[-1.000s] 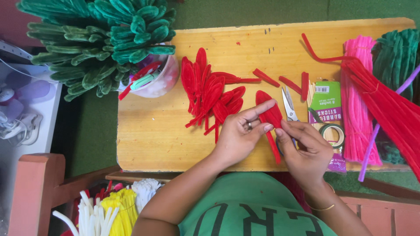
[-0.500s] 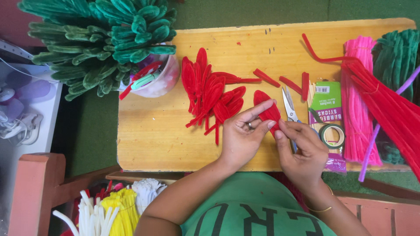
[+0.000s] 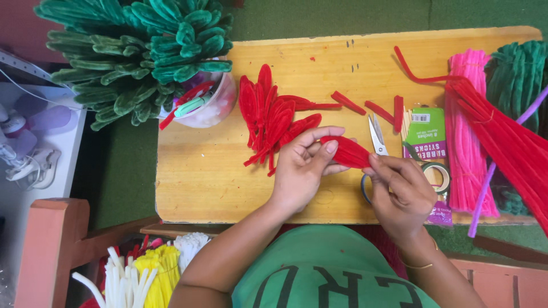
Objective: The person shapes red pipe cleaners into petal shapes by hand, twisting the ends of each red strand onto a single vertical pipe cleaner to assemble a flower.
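Note:
Both my hands hold one red pipe-cleaner petal (image 3: 349,152) just above a wooden board (image 3: 211,171). My left hand (image 3: 305,168) pinches its left end between thumb and fingers. My right hand (image 3: 402,191) grips its right end near the board's front edge. A pile of finished red petals (image 3: 268,117) lies on the board just left of my left hand. Scissors (image 3: 377,136) lie behind my right hand, their handles hidden under it.
A cup (image 3: 211,105) with green pipe-cleaner leaves (image 3: 137,51) stands at the back left. Pink (image 3: 468,131), red (image 3: 508,142) and dark green (image 3: 522,74) pipe-cleaner bundles lie at the right, with a green packet (image 3: 425,134) and a tape roll (image 3: 439,174). White and yellow pipe cleaners (image 3: 142,274) sit below left.
The petal has turned from hanging down to lying sideways between my hands. My left fingers have curled around its left end, and my right hand has shifted a little right.

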